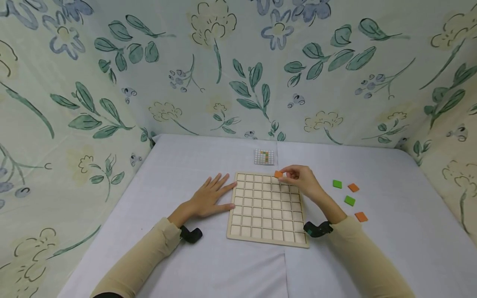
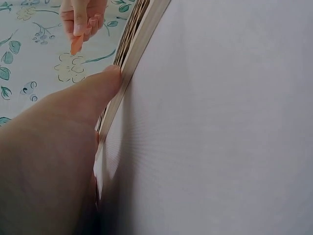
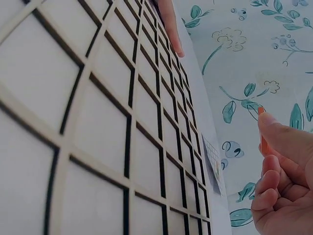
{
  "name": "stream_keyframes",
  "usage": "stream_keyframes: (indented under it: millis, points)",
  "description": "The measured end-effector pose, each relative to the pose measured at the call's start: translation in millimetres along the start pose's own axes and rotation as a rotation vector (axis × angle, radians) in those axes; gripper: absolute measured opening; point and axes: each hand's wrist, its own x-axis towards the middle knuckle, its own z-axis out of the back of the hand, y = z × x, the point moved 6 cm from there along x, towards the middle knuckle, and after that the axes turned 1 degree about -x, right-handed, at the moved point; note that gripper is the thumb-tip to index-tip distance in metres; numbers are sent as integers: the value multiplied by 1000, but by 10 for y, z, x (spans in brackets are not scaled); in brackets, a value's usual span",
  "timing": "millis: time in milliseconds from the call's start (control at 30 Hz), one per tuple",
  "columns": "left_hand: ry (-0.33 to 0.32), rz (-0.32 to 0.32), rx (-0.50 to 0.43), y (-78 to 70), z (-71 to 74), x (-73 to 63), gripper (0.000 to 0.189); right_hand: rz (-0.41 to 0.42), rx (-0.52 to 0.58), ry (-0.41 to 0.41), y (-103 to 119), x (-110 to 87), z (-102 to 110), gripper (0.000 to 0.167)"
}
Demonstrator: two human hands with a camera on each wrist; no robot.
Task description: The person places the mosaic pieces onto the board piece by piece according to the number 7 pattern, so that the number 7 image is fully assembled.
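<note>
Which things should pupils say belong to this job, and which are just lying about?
Seemingly part of the work:
gridded board, left hand touching its edge
orange tile, pinched by the right hand
patterned card
two loose green tiles
two loose orange tiles

Just surroundings:
white tablecloth
floral backdrop

- Wooden board point(image 1: 267, 210): pale, squarish, divided into a grid of square cells; lying flat.
- Tile point(image 1: 278, 174): orange, thin; held raised near the board's far edge.
</note>
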Motion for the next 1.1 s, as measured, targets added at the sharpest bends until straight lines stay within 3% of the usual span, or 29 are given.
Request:
stream_keyframes:
  millis: [333,733,1100]
  points:
    - [-15,-7,-10,-2,14,20,83,3,72,65,117,84,-239,29]
    - [4,6,13,35,-23,34,83,-28,151,114,91,160,-489,29]
    - [-6,-8,-3,12,4,5,82,-56,95,160,49,179,-666,27]
